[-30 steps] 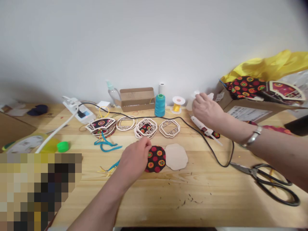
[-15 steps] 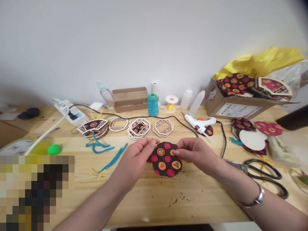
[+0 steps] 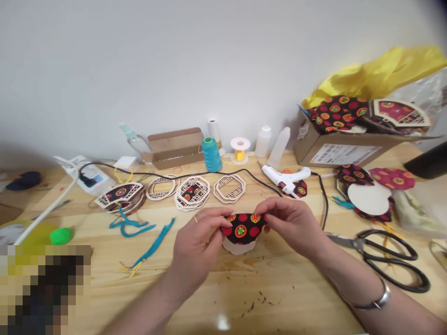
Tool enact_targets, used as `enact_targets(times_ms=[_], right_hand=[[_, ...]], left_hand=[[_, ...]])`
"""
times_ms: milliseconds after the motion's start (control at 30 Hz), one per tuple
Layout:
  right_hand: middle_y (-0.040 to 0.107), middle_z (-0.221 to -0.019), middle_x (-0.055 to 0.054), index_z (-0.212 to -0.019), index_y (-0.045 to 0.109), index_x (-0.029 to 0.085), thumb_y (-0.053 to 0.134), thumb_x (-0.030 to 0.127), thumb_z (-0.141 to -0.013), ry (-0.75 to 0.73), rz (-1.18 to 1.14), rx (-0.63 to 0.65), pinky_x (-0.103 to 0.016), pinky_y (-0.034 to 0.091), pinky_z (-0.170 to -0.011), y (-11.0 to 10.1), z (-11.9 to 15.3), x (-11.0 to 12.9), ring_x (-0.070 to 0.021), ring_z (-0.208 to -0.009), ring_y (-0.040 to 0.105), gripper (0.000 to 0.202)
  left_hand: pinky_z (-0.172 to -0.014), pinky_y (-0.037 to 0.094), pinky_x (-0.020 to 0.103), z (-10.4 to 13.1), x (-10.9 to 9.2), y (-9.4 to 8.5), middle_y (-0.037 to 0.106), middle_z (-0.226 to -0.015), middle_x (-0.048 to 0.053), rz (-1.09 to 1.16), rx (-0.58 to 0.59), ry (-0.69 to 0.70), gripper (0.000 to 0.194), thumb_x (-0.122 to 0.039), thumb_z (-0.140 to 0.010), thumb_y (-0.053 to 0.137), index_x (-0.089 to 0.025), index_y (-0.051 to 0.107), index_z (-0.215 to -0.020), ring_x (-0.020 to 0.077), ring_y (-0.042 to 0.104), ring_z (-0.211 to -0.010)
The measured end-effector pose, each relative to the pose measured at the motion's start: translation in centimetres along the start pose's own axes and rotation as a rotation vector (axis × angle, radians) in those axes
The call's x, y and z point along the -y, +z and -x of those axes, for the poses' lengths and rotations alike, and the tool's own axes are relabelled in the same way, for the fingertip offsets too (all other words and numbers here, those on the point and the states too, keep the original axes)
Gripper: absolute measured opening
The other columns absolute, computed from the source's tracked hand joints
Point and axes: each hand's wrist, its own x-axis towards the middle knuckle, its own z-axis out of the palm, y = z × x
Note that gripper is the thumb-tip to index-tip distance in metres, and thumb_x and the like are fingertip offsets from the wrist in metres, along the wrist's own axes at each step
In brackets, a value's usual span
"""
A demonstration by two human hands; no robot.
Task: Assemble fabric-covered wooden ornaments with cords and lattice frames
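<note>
Between my hands is a black fabric piece (image 3: 240,229) printed with red dots and orange-ringed flowers. Below it shows a pale, scalloped-edged piece (image 3: 239,246); I cannot tell whether this is a separate backing or the fabric's other side. My left hand (image 3: 200,237) is closed in a pinch at the left edge. At the right edge my right hand (image 3: 288,223) pinches the same fabric with thumb and forefinger. Both hands hold it just above the table. Beyond them lies an openwork wooden frame (image 3: 217,190), apart from my fingers.
A white glue gun (image 3: 288,176) and black-handled scissors (image 3: 361,244) lie to the right. Behind are a teal thread cone (image 3: 211,156) and an open carton (image 3: 333,151) of fabric pieces. Blue tassels (image 3: 153,249) lie left. A black cord (image 3: 192,173) crosses the table.
The fabric piece has tipped or folded, so less print shows and a pale scalloped part appears underneath. My left hand has turned, its fingers now over the edge. The camera view has shifted slightly.
</note>
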Motion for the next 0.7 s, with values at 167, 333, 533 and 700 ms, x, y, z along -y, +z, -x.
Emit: enact_targets(times_ms=[167, 333, 533, 700], right_hand=[[0.069, -0.081, -0.003, -0.074, 0.068, 0.02, 0.056, 0.005, -0.073, -0.361, 0.216, -0.07, -0.027, 0.052, -0.068, 0.0, 0.11, -0.46, -0.0145, -0.078, 0.064, 0.019], [0.07, -0.093, -0.004, -0.079, 0.07, 0.022, 0.059, 0.007, -0.075, -0.283, 0.141, -0.073, -0.028, 0.052, -0.076, 0.1, 0.18, -0.69, -0.0153, -0.089, 0.065, 0.02], [0.072, -0.1, -0.008, -0.094, 0.07, 0.02, 0.068, 0.031, -0.076, 0.24, -0.436, -0.006, -0.029, 0.052, -0.072, 0.18, 0.01, 0.04, -0.016, -0.085, 0.066, 0.021], [0.072, -0.099, -0.005, -0.096, 0.071, 0.022, 0.083, 0.023, -0.059, 0.374, -0.469, 0.056, -0.031, 0.049, -0.081, 0.06, -0.13, -0.15, -0.016, -0.086, 0.066, 0.039]], left_hand=[[-0.085, 0.049, 0.035, 0.12, -0.29, -0.78, 0.064, -0.111, 0.007, -0.29, -0.038, 0.396, 0.026, 0.002, -0.078, 0.053, -0.019, 0.067, -0.082, 0.0181, 0.055, -0.101], [-0.076, 0.052, 0.027, 0.32, -0.37, -0.76, 0.059, -0.12, 0.007, -0.28, -0.05, 0.36, 0.025, 0.001, -0.08, 0.052, -0.019, 0.067, -0.084, 0.0116, 0.058, -0.085], [-0.094, 0.048, 0.023, 0.34, -0.42, -0.77, 0.066, -0.111, 0.007, -0.282, -0.001, 0.398, 0.024, 0.004, -0.079, 0.051, -0.016, 0.065, -0.086, 0.0124, 0.06, -0.106], [-0.097, 0.049, 0.029, 0.47, -0.33, -0.79, 0.065, -0.114, 0.009, -0.168, 0.067, 0.428, 0.031, 0.006, -0.076, 0.048, -0.014, 0.064, -0.093, 0.0167, 0.058, -0.112]])
